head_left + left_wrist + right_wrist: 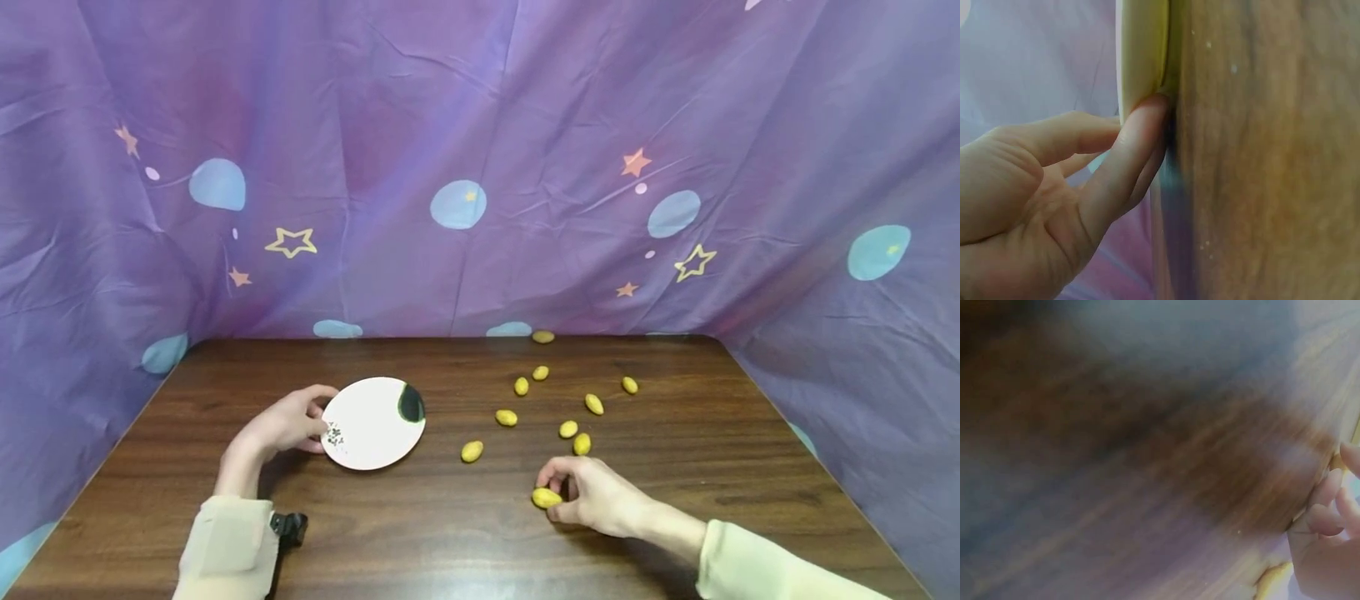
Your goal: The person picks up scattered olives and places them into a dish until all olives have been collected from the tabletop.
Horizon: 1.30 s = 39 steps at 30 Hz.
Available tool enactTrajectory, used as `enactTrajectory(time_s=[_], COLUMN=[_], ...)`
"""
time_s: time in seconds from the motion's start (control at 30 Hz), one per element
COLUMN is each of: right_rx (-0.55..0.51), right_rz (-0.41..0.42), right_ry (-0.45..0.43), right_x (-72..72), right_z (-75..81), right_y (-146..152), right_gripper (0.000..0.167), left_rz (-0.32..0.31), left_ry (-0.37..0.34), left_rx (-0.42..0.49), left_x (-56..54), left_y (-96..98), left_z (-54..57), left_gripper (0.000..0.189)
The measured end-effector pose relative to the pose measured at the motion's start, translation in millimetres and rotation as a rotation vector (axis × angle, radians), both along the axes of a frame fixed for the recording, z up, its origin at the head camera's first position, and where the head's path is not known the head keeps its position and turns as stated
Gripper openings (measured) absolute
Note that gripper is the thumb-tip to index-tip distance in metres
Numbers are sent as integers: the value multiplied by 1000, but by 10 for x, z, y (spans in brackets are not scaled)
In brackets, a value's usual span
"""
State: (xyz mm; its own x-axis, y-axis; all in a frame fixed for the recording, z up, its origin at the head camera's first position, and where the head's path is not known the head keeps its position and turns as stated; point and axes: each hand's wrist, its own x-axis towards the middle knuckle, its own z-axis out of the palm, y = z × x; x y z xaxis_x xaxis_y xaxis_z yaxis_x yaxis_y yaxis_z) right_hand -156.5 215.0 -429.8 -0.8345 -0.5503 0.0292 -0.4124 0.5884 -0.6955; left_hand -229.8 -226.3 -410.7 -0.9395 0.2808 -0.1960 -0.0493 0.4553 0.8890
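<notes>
My left hand (288, 425) holds a white oval plate (367, 421) by its left rim, with fingers tucked under the edge. The plate has a dark green patch at upper right and a small dark print at lower left. In the left wrist view, the thumb and fingers (1129, 144) pinch the plate's edge (1141, 56) close over the wood. At the front right, my right hand (603, 497) pinches a small yellow oval fruit (547, 498) between thumb and fingers, low over the table. In the right wrist view, only part of that hand (1329, 537) shows at the right edge.
Several more yellow fruits are scattered on the brown wooden table (390, 533), such as one fruit (472, 452) right of the plate, another fruit (582, 444) just beyond my right hand, and a fruit (543, 337) at the back edge. A purple patterned cloth (405, 125) hangs behind.
</notes>
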Motion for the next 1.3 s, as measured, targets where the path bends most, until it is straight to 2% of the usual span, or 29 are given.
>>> enactTrajectory(time_s=[0.27, 0.4, 0.7, 1.3], right_rx=[-46, -60, -74, -43], right_rz=[52, 56, 69, 164], right_ry=[-45, -33, -33, 128], right_x=[-19, -28, -110, -315], right_z=[2, 6, 120, 399], right_y=[-41, -61, -227, -840], right_gripper=[29, 29, 30, 28], left_rz=[14, 5, 15, 17], left_ry=[-7, -2, -9, -3], left_rx=[-17, -14, -21, -21], left_x=[24, 8, 18, 31], left_y=[4, 11, 33, 29], left_z=[14, 26, 23, 19], left_gripper=[59, 59, 58, 59])
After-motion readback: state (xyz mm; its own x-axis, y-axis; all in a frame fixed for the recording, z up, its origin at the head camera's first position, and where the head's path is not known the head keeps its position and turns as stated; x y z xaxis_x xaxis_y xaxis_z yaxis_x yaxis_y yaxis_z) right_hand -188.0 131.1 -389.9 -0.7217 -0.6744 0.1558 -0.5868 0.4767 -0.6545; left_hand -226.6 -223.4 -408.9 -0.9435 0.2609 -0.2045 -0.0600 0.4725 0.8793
